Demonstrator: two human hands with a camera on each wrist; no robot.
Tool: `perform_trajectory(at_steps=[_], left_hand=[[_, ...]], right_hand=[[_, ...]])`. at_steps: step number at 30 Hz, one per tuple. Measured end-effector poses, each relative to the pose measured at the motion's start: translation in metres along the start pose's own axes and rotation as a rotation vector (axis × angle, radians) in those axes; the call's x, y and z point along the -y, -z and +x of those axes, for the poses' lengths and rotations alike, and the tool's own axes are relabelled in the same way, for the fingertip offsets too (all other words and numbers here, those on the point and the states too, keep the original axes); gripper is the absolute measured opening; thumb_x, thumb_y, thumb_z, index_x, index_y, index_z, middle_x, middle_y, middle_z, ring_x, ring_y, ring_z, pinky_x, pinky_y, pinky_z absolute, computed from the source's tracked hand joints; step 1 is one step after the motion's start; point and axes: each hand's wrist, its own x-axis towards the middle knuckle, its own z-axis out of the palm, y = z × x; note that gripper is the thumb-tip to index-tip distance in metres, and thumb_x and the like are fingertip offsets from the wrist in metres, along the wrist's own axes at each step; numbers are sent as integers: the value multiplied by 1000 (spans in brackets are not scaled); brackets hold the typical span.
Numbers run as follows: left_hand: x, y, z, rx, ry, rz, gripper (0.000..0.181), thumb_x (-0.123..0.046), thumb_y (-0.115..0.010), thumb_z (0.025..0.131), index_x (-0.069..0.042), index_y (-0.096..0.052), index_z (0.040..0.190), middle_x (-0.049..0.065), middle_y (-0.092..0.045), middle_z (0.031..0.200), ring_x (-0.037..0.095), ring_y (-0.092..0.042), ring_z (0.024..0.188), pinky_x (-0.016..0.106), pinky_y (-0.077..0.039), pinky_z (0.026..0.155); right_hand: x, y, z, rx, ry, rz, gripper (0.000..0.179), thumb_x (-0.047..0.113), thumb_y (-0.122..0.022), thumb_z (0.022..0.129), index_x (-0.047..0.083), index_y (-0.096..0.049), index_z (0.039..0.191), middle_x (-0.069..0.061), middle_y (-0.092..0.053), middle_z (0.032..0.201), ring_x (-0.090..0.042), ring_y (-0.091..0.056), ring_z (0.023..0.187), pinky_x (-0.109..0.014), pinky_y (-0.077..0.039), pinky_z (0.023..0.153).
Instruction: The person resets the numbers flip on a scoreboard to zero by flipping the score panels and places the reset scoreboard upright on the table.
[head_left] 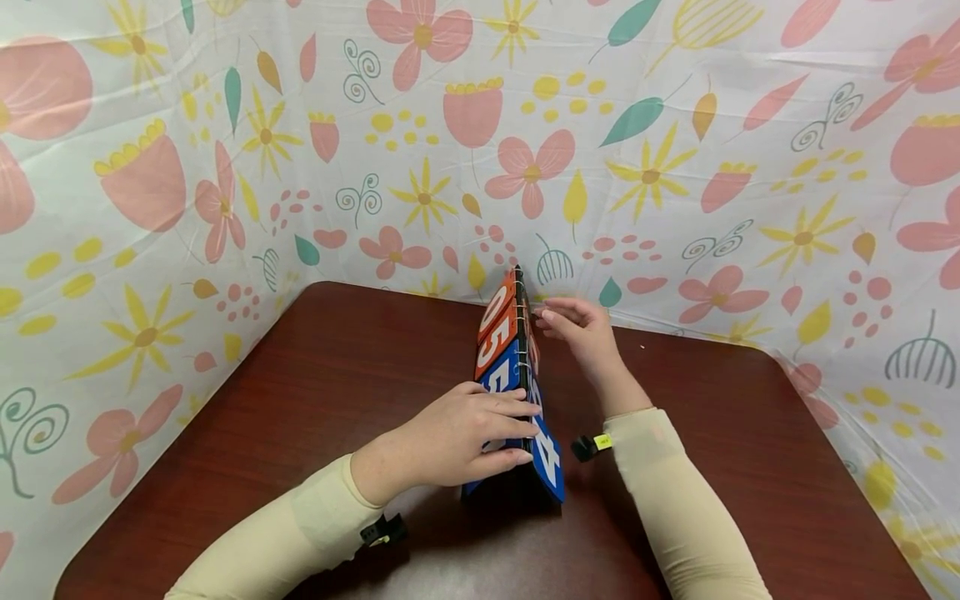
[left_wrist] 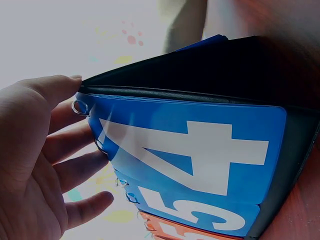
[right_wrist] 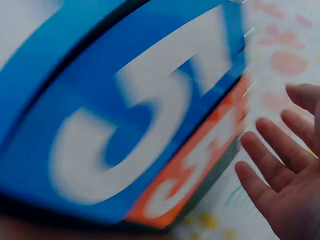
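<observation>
Flip scoreboard (head_left: 517, 371): stands tent-wise on the dark red-brown worktop (head_left: 322, 392), ridge uppermost, its ring-bound number cards hanging down both faces. Left face of the scoreboard, from the far end: orange "0" card (head_left: 495, 308), orange "5" card (head_left: 495, 346), blue "5" card (left_wrist: 200, 207), blue "4" card (left_wrist: 200, 150). Right face of the scoreboard: a blue "4" at the near end, followed by a blue "5" and an orange "5". The left hand (head_left: 457, 433) rests on the scoreboard's ridge at the near end, fingers extended across it. The right hand (head_left: 581, 333) is unclenched beside the scoreboard's far right side; contact cannot be determined. The wrist device (head_left: 585, 448) right of the scoreboard carries a yellow label (head_left: 603, 442), text too small to read. A floral cloth (head_left: 532, 175) hangs behind the scoreboard.
</observation>
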Motion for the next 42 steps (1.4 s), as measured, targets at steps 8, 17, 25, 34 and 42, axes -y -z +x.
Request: perform_trajectory(at_steps=[8, 17, 25, 34, 42], left_hand=[[1, 1, 0, -1, -1, 14, 38, -47, -56, 105, -28, -71, 133, -9, -63, 146, 14, -54, 143, 44, -48, 107], [1, -1, 0, 12, 1, 0, 39, -48, -55, 105, -28, -70, 134, -9, -63, 146, 15, -53, 143, 44, -48, 107], [0, 0, -1, 14, 18, 7, 39, -48, -56, 104, -29, -69, 135, -9, -63, 146, 14, -53, 143, 45, -48, 107], [-1, 0, 1, 15, 24, -13, 39, -47, -57, 104, -26, -71, 134, -6, -64, 145, 14, -53, 143, 45, -49, 106], [-1, -1, 2, 21, 27, -35, 39, -47, -57, 104, -26, -70, 134, -6, -64, 145, 14, -53, 144, 47, -48, 108]], right_hand=[[-26, -10, -10, 29, -173, -113, 50, 25, -71, 98, 1, -60, 141, -23, -65, 138, -15, -71, 107, -45, -59, 97], [-48, 0, -16, 67, -277, -181, 53, 32, -74, 96, 5, -61, 141, -21, -64, 140, -8, -67, 100, -42, -60, 92], [-77, 15, -12, -47, -354, -201, 44, 40, -80, 90, 7, -72, 118, -6, -74, 105, -15, -67, 79, -30, -60, 70], [-72, 19, -12, -116, -444, -82, 26, 33, -74, 96, 7, -68, 101, -5, -70, 96, -15, -66, 73, -29, -60, 67], [-72, 22, -14, -102, -454, -73, 25, 29, -73, 97, 5, -71, 102, -5, -72, 95, -15, -66, 71, -27, -59, 66]])
